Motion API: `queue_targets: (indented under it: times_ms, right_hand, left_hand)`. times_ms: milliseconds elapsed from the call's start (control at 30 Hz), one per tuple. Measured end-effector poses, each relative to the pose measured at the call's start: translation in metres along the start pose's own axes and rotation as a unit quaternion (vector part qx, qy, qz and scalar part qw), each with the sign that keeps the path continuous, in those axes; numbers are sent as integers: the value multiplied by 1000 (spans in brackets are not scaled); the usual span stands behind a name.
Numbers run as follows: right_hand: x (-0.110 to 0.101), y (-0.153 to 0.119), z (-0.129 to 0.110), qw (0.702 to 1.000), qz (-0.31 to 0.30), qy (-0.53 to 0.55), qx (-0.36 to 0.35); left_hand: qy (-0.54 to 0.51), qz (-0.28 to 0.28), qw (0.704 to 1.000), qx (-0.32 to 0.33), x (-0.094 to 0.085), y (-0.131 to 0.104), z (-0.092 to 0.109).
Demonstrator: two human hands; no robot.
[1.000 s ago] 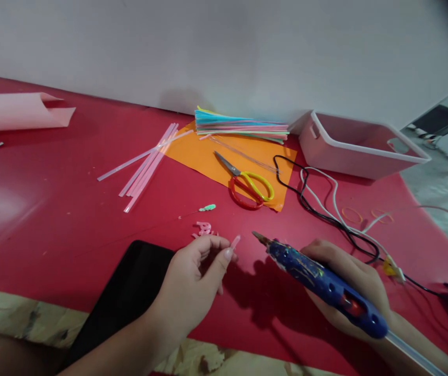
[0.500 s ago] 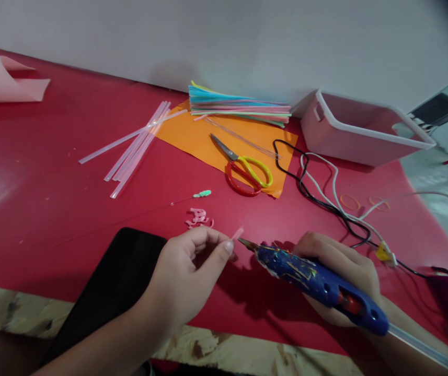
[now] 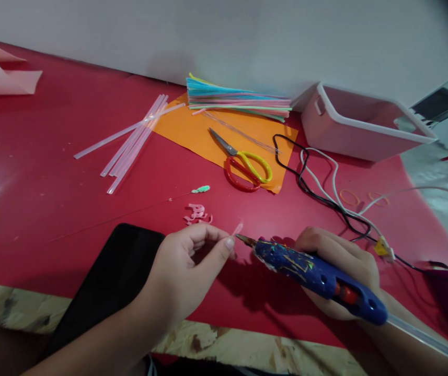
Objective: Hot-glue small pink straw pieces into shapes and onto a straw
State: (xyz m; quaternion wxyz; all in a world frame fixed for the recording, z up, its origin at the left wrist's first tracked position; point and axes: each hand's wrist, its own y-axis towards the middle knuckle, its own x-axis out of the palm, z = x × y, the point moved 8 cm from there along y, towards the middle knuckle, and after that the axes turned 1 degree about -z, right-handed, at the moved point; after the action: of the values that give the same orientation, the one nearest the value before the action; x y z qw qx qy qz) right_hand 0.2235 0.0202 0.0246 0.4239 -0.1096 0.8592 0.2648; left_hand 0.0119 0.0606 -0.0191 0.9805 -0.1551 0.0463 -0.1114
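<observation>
Item one, left hand (image 3: 186, 269): I see thumb and fingers pinched on a small pink strip (image 3: 238, 228), its free end pointing away over the red table (image 3: 43, 209). Item two, right hand (image 3: 337, 261): curled around a blue glue gun (image 3: 286, 259), body streaked with coloured bits, a clear glue stick (image 3: 427, 339) jutting from its back end. The nozzle (image 3: 246, 240) sits right at the strip; from my end I cannot tell whether they touch. Item three, pink scraps (image 3: 197, 211): a curled little heap just beyond the left hand. Item four, green-tipped wire (image 3: 200, 189): behind the scraps, stem trailing left. Item five, black slab (image 3: 117, 271): partly hidden by the left forearm (image 3: 129, 326). Item six, scissors (image 3: 231, 151): red and yellow handles, lying on an orange sheet (image 3: 192, 133). Item seven, fuzzy stems (image 3: 239, 98): a multicoloured bundle at the sheet's far edge. Item eight, translucent sticks (image 3: 135, 142): a crossed pile reaching the sheet's left corner. Item nine, pink bin (image 3: 341, 129): far right, near looped black and white cables (image 3: 340, 210)
</observation>
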Motion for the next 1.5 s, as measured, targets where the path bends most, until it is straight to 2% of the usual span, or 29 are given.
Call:
queue_targets:
  times_ms: [133,500,933,1133,1400,1500]
  right_hand:
    - [0,0,-1,999,-23,-9,-29]
    - [-4,2,-3,999,-10,-29,-36]
    - [-11,4,-2,999,36,-17,12]
    - [-3,3,-6,1000,-1,-3,-28]
    - [-4,5,-5,999,21,-26,-8]
    - [-4,7,-9,999,18,-23,-34]
  left_hand:
    - [-7,-2,1000,5,1,0,0]
    - [1,-5,1000,-2,1,0,1]
    - [-11,-17,1000,4,1,-1,0]
    - [-22,-17,1000,4,2,0,1]
    - [-22,-31,999,3,4,0,1]
    - [-26,-34,999,2,4,1,2]
